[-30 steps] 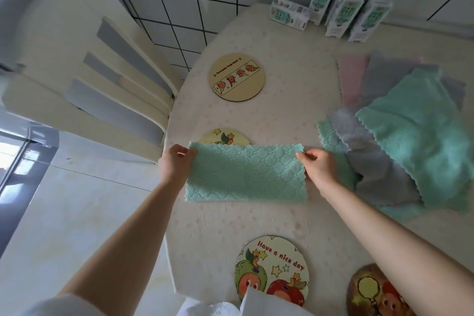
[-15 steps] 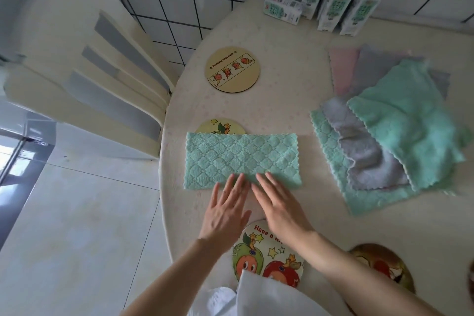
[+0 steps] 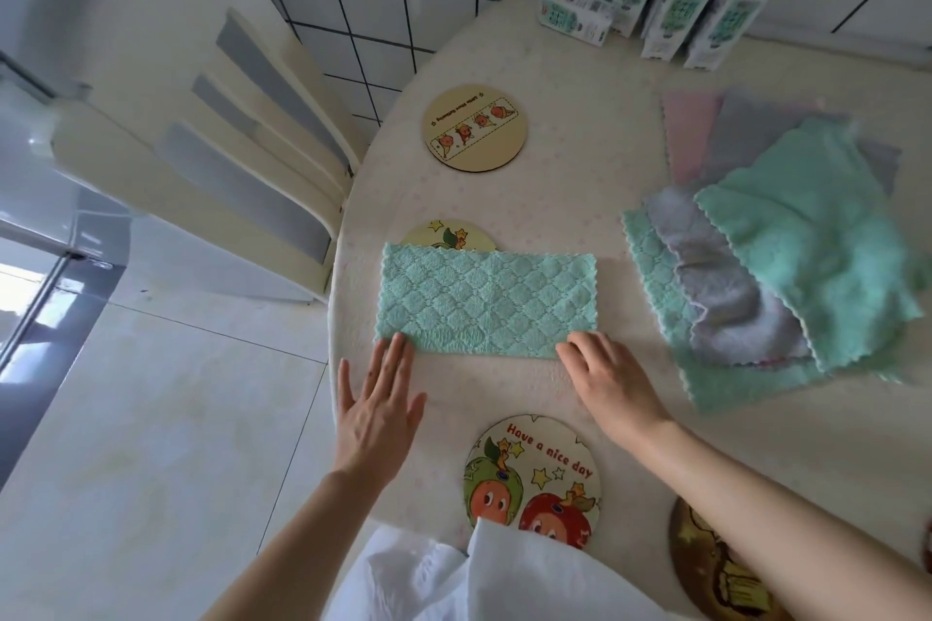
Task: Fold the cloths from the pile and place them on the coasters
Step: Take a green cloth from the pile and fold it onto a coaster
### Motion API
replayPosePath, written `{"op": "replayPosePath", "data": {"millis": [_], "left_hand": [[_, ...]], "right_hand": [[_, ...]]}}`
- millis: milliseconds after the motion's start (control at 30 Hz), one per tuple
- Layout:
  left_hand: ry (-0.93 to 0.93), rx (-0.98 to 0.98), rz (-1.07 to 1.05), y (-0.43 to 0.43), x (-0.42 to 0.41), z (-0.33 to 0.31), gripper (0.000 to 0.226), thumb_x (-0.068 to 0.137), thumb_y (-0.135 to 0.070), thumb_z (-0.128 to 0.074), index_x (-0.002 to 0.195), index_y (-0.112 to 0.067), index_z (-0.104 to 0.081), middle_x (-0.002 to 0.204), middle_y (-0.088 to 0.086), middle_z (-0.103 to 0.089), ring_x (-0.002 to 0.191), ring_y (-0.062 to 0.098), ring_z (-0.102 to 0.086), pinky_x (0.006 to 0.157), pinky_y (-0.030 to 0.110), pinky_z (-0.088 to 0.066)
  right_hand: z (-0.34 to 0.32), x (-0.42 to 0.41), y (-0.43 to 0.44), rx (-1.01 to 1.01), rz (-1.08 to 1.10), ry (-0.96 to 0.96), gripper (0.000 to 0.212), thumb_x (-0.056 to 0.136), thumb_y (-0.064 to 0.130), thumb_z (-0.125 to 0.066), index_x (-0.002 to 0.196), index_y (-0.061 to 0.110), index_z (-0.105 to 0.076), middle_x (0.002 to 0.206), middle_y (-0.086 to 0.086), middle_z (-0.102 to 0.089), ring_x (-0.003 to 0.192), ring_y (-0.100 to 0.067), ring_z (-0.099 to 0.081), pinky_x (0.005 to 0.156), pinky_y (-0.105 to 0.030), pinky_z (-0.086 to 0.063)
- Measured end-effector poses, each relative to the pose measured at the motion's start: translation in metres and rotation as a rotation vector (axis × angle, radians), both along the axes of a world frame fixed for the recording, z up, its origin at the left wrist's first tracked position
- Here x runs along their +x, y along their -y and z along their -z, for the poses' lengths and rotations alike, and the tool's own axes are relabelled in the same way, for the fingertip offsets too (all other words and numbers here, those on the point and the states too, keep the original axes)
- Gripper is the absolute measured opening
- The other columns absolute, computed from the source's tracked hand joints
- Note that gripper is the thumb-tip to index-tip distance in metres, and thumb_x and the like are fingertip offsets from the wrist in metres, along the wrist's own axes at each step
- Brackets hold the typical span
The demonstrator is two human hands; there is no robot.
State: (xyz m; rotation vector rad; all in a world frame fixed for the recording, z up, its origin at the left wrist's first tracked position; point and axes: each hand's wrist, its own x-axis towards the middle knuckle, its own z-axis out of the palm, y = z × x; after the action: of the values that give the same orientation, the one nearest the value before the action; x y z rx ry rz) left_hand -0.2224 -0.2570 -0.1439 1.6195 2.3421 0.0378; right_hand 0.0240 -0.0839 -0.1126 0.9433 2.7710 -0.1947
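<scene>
A green quilted cloth (image 3: 486, 303), folded into a long strip, lies flat on the table and covers most of a yellow coaster (image 3: 449, 237). My left hand (image 3: 378, 403) is flat with fingers spread, its fingertips at the strip's near left corner. My right hand (image 3: 610, 378) rests at the near right corner, fingers curled onto the edge. The pile of cloths (image 3: 787, 257), green, grey and pink, lies to the right. A tan coaster (image 3: 475, 127) sits farther back, a "Have a nice day" coaster (image 3: 534, 474) near me, and a brown coaster (image 3: 716, 565) at the lower right.
Several small cartons (image 3: 681, 0) stand at the back of the table (image 3: 580, 81) by the tiled wall. A cream slatted chair (image 3: 227, 156) stands left of the table edge. White fabric of my clothing (image 3: 454, 580) overlaps the near coaster.
My hands let go of the strip's far corners, pressed its near middle, then slid apart along the near edge to its two corners. The cloth stayed in place.
</scene>
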Motion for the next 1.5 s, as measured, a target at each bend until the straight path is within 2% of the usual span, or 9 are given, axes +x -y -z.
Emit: {"op": "replayPosePath", "data": {"millis": [400, 600, 833, 967, 1067, 1133, 1267, 1400, 1500], "left_hand": [[-0.045, 0.067, -0.115, -0.033, 0.012, -0.015, 0.058, 0.089, -0.035, -0.054, 0.142, -0.018, -0.038, 0.149, 0.001, -0.039, 0.141, 0.026, -0.028, 0.114, 0.059, -0.006], [0.094, 0.19, 0.201, -0.069, 0.071, -0.025, 0.07, 0.091, -0.04, -0.047, 0.15, -0.015, -0.018, 0.156, 0.004, -0.019, 0.146, 0.023, -0.013, 0.118, 0.05, -0.013], [0.176, 0.31, 0.332, -0.059, 0.098, -0.02, 0.045, 0.089, -0.026, -0.048, 0.132, -0.013, -0.055, 0.135, 0.004, -0.056, 0.129, 0.022, -0.048, 0.107, 0.045, -0.04], [0.311, 0.258, 0.4, -0.036, 0.093, -0.011, 0.054, 0.083, -0.02, -0.065, 0.134, -0.012, -0.051, 0.139, 0.007, -0.052, 0.131, 0.025, -0.045, 0.106, 0.048, -0.04], [0.469, 0.219, 0.424, -0.027, 0.093, -0.018, 0.052, 0.087, -0.023, -0.047, 0.139, -0.012, -0.046, 0.144, 0.008, -0.046, 0.137, 0.024, -0.038, 0.114, 0.043, -0.029], [0.533, 0.218, 0.378, -0.022, 0.092, -0.021, 0.053, 0.089, -0.026, -0.037, 0.14, -0.014, -0.044, 0.146, 0.006, -0.043, 0.139, 0.021, -0.034, 0.116, 0.039, -0.025], [0.624, 0.282, 0.173, -0.015, 0.089, -0.02, 0.053, 0.087, -0.011, -0.057, 0.139, -0.018, -0.047, 0.142, 0.0, -0.048, 0.135, 0.014, -0.041, 0.113, 0.035, -0.033], [0.889, 0.272, -0.28, -0.013, 0.085, -0.034, 0.035, 0.09, -0.017, -0.061, 0.123, -0.025, -0.061, 0.124, -0.01, -0.061, 0.092, 0.0, -0.064, 0.082, 0.025, -0.055], [1.083, 0.264, -0.656, -0.022, 0.073, -0.042, 0.013, 0.094, -0.022, -0.054, 0.094, -0.028, -0.065, 0.093, -0.003, -0.067, 0.068, 0.015, -0.06, 0.068, 0.05, -0.055]], "right_hand": [[-0.015, -0.013, -0.02, 0.023, -0.009, -0.055, 0.028, 0.063, -0.012, -0.068, 0.081, 0.007, -0.061, 0.078, -0.003, -0.053, 0.071, -0.022, -0.047, 0.064, -0.037, -0.046], [-0.054, -0.006, 0.005, -0.075, 0.0, -0.384, 0.024, 0.074, -0.006, -0.061, 0.093, 0.006, -0.069, 0.084, -0.003, -0.059, 0.078, -0.02, -0.054, 0.068, -0.032, -0.051], [-0.068, 0.011, 0.026, -0.369, -0.069, -0.389, 0.025, 0.09, 0.012, -0.048, 0.107, 0.01, -0.066, 0.095, 0.002, -0.065, 0.086, -0.009, -0.06, 0.077, -0.025, -0.053], [-0.051, 0.004, 0.004, -0.413, -0.085, -0.281, 0.049, 0.086, -0.009, -0.051, 0.13, 0.014, -0.053, 0.128, -0.002, -0.059, 0.117, -0.012, -0.055, 0.103, -0.027, -0.043], [-0.03, -0.011, -0.016, -0.413, -0.262, -0.121, 0.081, 0.078, -0.024, -0.046, 0.144, 0.022, -0.033, 0.149, 0.005, -0.035, 0.136, -0.011, -0.034, 0.114, -0.029, -0.028], [-0.02, -0.018, -0.029, -0.39, -0.422, -0.013, 0.098, 0.071, -0.032, -0.043, 0.147, 0.027, -0.022, 0.154, 0.009, -0.023, 0.141, -0.009, -0.023, 0.115, -0.028, -0.02], [-0.011, -0.024, -0.056, -0.356, -0.646, 0.062, 0.099, 0.069, -0.029, -0.048, 0.147, 0.027, -0.023, 0.154, 0.009, -0.022, 0.14, -0.012, -0.026, 0.113, -0.035, -0.028], [-0.007, -0.033, -0.068, -0.421, -0.637, 0.027, 0.076, 0.078, -0.017, -0.054, 0.139, 0.025, -0.04, 0.146, 0.007, -0.041, 0.131, -0.014, -0.041, 0.109, -0.038, -0.038], [-0.018, -0.05, -0.068, -0.652, -0.339, 0.019, 0.035, 0.089, 0.018, -0.059, 0.122, 0.027, -0.06, 0.125, 0.003, -0.058, 0.11, -0.007, -0.049, 0.099, -0.031, -0.044]]}}
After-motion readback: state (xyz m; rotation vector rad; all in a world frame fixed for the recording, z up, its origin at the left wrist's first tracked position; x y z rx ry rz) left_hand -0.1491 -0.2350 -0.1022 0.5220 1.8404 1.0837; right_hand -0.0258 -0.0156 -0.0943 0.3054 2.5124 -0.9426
